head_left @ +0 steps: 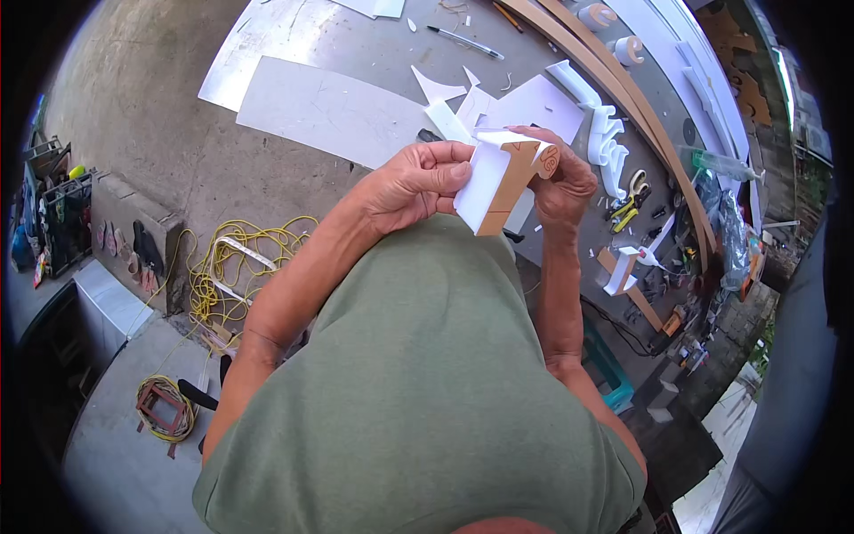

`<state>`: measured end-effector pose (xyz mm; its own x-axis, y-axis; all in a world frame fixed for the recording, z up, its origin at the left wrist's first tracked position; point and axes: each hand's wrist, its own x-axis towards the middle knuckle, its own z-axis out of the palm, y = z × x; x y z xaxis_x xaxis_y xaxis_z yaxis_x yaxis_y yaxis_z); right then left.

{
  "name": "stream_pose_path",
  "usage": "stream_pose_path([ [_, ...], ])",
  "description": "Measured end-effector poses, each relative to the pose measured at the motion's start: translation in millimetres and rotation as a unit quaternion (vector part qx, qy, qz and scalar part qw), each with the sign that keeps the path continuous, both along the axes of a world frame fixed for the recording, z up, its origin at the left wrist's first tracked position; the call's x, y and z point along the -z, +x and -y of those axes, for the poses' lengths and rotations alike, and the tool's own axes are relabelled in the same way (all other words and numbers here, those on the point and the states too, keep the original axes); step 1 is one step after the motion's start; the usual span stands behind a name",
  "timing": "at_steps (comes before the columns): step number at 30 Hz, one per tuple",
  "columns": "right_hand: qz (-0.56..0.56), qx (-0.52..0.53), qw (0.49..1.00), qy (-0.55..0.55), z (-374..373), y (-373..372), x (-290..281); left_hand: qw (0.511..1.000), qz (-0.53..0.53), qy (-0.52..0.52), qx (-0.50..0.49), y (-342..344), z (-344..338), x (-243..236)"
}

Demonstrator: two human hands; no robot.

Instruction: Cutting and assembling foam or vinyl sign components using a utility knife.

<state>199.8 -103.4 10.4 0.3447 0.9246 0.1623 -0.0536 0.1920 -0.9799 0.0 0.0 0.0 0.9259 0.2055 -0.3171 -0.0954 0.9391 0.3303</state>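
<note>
A folded piece with white sides and a brown backing [504, 196] is held up over my lap, its upper right end curled and marked. My left hand [409, 187] pinches its white left side between thumb and fingers. My right hand [562, 191] grips it from the right, with some fingers hidden behind it. Behind the piece lie white cut offcuts [534, 107] on the grey work table [356, 44]. Curvy white formed pieces [605, 147] lie beside my right hand.
Scissors [637, 185], yellow-handled pliers [624, 210], a white glue gun [647, 257], a pen [464, 42] and long brown strips [640, 107] lie on the table. Tangled yellow cords [227, 276] and a green stool [609, 383] are below. A low concrete ledge [133, 214] stands left.
</note>
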Motion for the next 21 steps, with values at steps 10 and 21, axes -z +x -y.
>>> stream_pose_path([
  [10, 0.017, 0.030, 0.999, 0.005, 7.2, 0.5, 2.4, 1.000, -0.009, -0.006, -0.007, 0.8, 2.6, 0.5],
  [21, 0.024, -0.034, 0.999, 0.023, 1.8, 7.6, -2.1, 0.998, 0.030, -0.043, -0.023, -0.1, 2.5, 4.8],
])
